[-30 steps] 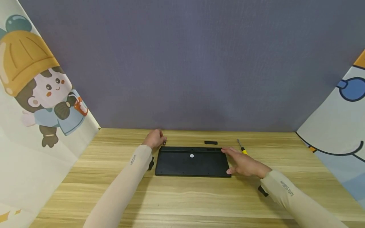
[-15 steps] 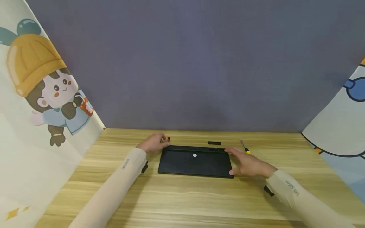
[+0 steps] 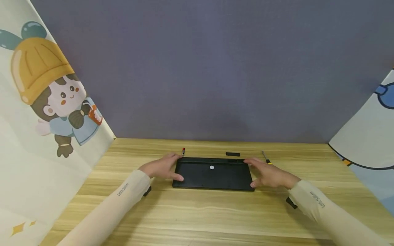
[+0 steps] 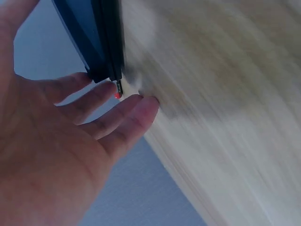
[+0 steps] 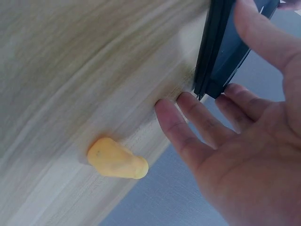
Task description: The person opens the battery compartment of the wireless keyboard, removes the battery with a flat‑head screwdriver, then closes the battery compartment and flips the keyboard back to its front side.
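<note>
A black keyboard (image 3: 201,176) lies underside up on the table, a round white sticker near its middle. My left hand (image 3: 161,167) is at its left edge, thumb over the panel and the other fingers toward the far corner. In the left wrist view the fingers (image 4: 136,113) of that hand are extended beside the keyboard's end. At the right edge, my right hand (image 3: 271,175) spreads thumb and fingers along the side, fingertips right at the far corner. In the right wrist view its fingers (image 5: 178,132) are also extended and loose.
Beyond the keyboard's far left corner lies a small red-and-dark cylinder (image 3: 183,152), like a battery. A small black cover (image 3: 233,154) lies behind the keyboard. A screwdriver (image 3: 266,158) with a yellow-and-black handle lies beyond my right hand. A grey partition (image 3: 215,85) stands at the back.
My left hand has let go of the small red-and-dark cylinder behind the keyboard and come back to the keyboard's left edge, its fingers spreading. My right hand has stayed at the right edge.
</note>
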The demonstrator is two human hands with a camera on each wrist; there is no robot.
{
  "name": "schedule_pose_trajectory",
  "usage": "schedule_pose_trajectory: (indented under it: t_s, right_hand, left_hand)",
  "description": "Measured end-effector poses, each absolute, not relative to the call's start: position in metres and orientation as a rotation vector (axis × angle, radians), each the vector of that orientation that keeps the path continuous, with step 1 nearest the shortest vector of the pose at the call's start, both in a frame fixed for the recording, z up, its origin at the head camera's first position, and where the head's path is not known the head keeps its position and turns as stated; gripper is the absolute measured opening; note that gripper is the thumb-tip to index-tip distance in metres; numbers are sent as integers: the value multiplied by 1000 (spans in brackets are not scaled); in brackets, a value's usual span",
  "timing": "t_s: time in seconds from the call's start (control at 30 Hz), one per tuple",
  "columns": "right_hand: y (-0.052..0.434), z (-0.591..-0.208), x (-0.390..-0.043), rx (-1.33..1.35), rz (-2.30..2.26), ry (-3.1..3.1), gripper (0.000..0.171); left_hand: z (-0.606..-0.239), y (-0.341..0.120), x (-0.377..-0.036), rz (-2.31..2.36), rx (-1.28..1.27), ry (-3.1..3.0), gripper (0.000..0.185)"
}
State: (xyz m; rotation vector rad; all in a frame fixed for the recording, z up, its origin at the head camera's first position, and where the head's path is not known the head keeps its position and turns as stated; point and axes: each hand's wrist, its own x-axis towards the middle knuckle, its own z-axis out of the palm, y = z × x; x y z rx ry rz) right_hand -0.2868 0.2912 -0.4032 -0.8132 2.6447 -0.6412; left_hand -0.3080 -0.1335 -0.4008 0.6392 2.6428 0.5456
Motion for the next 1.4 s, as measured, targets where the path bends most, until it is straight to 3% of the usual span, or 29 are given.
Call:
schedule_pose_trajectory:
  t_s: [0.2,0.57,0.97,1.2,1.4]
  right_hand:
    - [292,-402,-288,-836,-633,2640,86]
    - [290,-401,-295,-874,-639,2641,81]
    - [274,-396,-337,-737,-730,2730,39]
    - [262,-402,-366,-733,-827,2735,31]
    - [251,-407,-386,-689,-703,2727,37]
  left_hand:
    - [-402,-135,-300,507,662,2639,108]
    - [-407,-133,-291,481,647,2683,107]
    - [-403,-128,-291,414,598,2669,108]
    - [-405,-128,-293,417,584,2679,108]
    - [-405,-129,-293,426,574,2675,108]
